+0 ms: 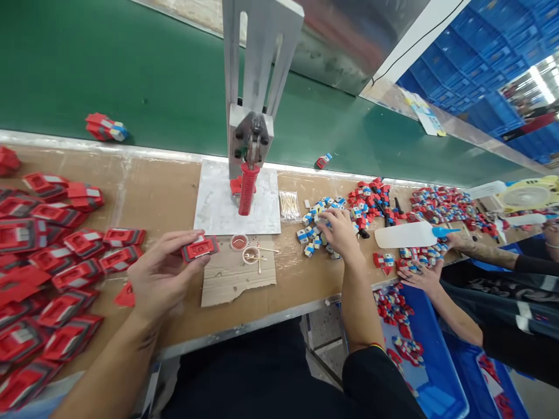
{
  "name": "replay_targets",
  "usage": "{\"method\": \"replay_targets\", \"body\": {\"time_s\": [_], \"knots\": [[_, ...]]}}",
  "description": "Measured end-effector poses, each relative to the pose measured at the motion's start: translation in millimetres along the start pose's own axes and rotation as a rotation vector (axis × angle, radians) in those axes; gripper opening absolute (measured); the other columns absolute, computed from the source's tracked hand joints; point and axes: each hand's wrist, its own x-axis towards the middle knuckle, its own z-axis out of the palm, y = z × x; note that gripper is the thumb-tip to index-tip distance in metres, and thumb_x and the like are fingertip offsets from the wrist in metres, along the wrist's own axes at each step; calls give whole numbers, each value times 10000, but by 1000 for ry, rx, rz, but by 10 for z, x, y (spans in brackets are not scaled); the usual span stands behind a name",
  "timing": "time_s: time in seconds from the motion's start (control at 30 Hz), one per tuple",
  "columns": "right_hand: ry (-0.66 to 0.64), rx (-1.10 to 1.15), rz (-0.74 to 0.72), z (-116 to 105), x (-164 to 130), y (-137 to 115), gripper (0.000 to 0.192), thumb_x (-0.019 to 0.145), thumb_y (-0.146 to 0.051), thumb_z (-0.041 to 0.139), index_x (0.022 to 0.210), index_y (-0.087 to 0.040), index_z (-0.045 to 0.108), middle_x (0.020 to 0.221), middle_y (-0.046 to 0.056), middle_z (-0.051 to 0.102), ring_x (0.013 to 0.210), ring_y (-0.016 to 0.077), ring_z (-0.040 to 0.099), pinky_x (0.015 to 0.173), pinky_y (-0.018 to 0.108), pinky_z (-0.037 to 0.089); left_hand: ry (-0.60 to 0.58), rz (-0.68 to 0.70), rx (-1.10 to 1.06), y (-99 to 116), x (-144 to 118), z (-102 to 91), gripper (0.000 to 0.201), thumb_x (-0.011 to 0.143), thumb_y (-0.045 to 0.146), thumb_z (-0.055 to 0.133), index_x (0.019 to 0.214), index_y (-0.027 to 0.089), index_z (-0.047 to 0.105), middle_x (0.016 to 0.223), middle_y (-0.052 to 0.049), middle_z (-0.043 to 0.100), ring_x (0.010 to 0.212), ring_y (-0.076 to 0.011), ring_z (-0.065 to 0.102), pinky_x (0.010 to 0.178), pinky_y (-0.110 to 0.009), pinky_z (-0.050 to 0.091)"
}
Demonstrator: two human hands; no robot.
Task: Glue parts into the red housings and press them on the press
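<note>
Head view: red part in the left hand, right hand at the small pieces

Head view, the only one. Left hand [163, 270] grips a red part [200, 249] between thumb and fingers, by its edges, just left of the cardboard sheet [227, 289]. Its recessed face is turned up, presumably to keep the hollow in sight and uncovered. Right hand [343, 235] reaches into the blue-and-white pieces [309, 250], fingers curled down among them; whether it has closed on one I cannot tell.

More red parts [74, 276] lie at the left and small pieces at the right, so each hand seems to have its own supply. Two small cups [239, 242] sit on the cardboard between the hands, swabs [264, 250] beside them; I judge the sheet is there to catch drips. Farther off, a clamp with a red handle [247, 195] stands on a metal plate [213, 203], its grip facing the person, probably for easy reach.
</note>
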Motion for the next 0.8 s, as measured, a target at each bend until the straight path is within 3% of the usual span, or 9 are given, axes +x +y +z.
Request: {"method": "replay_targets", "body": {"time_s": [0.17, 0.3, 0.43, 0.53, 0.63, 0.8], "knots": [[184, 145, 7, -14, -181, -192, 206, 986, -287, 557, 1168, -226, 633, 1132, 123, 724, 1060, 283, 679, 950, 479, 583, -39, -83, -86, 35, -4, -12, 323, 897, 164, 812, 1177, 323, 793, 1305, -16, 785, 1158, -233, 781, 846, -292, 724], [296, 586, -50, 39, -458, -620, 218, 1029, -296, 531, 1232, -259, 599, 1136, 91, 676, 964, 218, 724, 764, 356, 612, -99, -80, -184, 193, 0, 91, 382, 878, 95, 819, 1193, 308, 785, 1277, -42, 800, 1152, -199, 787, 874, -211, 696], [275, 891, -96, 159, -580, -1151, 257, 973, -359, 680, 1217, -278, 680, 1086, 78, 671, 935, 217, 706, 701, 323, 604, -103, -179, -263, 414, -74, 310, 419, 835, 167, 883, 1226, 260, 763, 1177, -92, 828, 967, -233, 834, 816, -280, 719], [253, 1034, -134, 241, -560, -1427, 275, 923, -373, 772, 1168, -296, 673, 1000, 52, 694, 915, 203, 702, 741, 302, 607, -104, -302, -298, 478, -183, 448, 422, 840, 244, 891, 1238, 218, 753, 1206, -136, 815, 963, -246, 835, 837, -302, 717], [215, 1110, -158, 316, -535, -1562, 219, 917, -372, 789, 1095, -291, 690, 986, 58, 704, 934, 213, 712, 756, 316, 617, -96, -365, -314, 467, -301, 497, 374, 854, 271, 880, 1206, 204, 772, 1166, -138, 825, 982, -260, 833, 863, -318, 715], [172, 1120, -164, 414, -581, -1628, 252, 990, -436, 684, 1197, -292, 678, 1014, 72, 682, 929, 243, 755, 782, 404, 667, -75, -403, -264, 464, -409, 465, 399, 839, 281, 892, 1214, 204, 778, 1044, -109, 849, 915, -262, 841, 776, -305, 727]]}}
